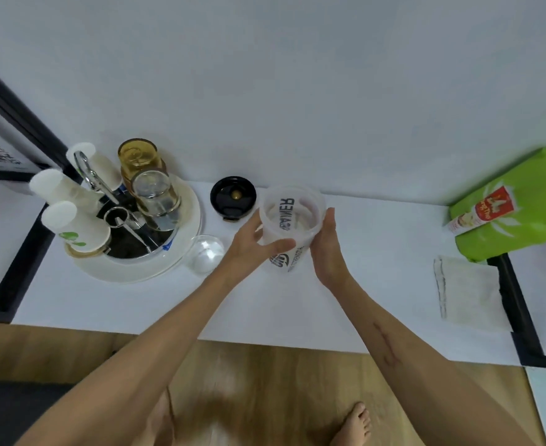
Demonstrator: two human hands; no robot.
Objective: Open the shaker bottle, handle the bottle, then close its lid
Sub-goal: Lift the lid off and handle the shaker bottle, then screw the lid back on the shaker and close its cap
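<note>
A translucent white shaker bottle (pixel 289 220) with black lettering stands upright on the white table, its mouth open with no lid on it. My left hand (pixel 254 244) wraps the bottle's left side, thumb across the front. Against its right side my right hand (pixel 328 244) presses flat, fingers pointing up. The black lid (pixel 233 198) lies upside down on the table just left of the bottle, by the wall.
A round white tray (pixel 155 268) at the left carries paper cups, an amber glass and a clear glass. A clear dome-shaped lid (pixel 207 254) lies beside it. A green bag (pixel 519 201) and a folded white cloth (pixel 467 292) sit at the right. The table's front edge runs above a wooden floor.
</note>
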